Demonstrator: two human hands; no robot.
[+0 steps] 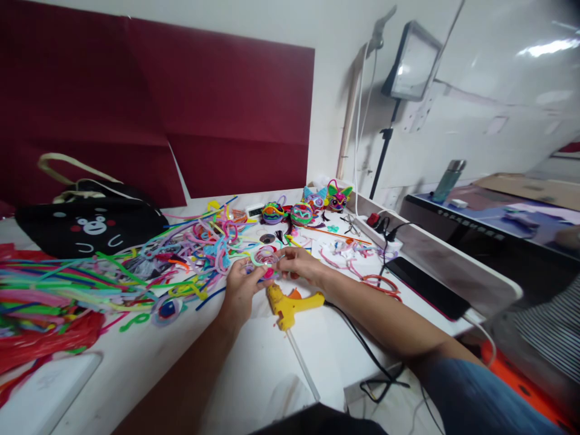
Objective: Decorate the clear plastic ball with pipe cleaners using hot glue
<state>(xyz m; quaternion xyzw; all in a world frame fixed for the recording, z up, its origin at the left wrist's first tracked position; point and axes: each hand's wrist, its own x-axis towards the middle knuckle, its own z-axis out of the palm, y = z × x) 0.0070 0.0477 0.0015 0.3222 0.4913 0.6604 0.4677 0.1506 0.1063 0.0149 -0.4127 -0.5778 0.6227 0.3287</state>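
coil (265,257) of pink strands: we have it clamped in the grip of our left hand (242,283) and right hand (302,266), near yellow glue gun (293,307) on worktop (136,365).

Light's fairly bright on the tabletop (136,350) below my L hand (241,283) & R hand (299,266), w/ soft shadows. Strong glare on shiny wall (489,36) far up R of them. Pic's a bit blurry, esp. fine detail by my hands; wide-angle stretches edges, my forearms (380,314) too.
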